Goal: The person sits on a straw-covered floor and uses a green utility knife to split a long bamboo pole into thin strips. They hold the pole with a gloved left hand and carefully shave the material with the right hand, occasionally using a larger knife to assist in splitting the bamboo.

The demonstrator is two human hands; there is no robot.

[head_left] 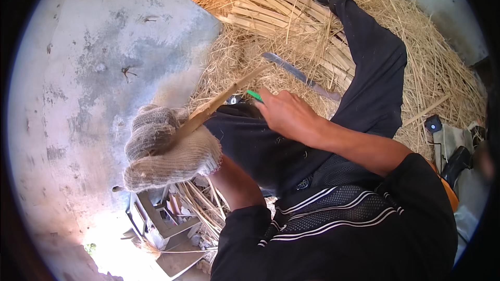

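My left hand (165, 148) wears a knitted work glove and grips a long thin bamboo strip (225, 97) that slants up to the right. My bare right hand (286, 114) is closed around a small tool with a green handle (254, 96), held against the strip above my dark-trousered knee. The tool's blade is hidden behind the strip and my fingers.
A long machete-like blade (299, 74) lies on the straw just beyond my knee. Cut bamboo slats (271, 10) are piled on straw at the top. A grey concrete floor (94, 73) spreads to the left. A low stool frame (156, 218) and loose strips sit below my left hand.
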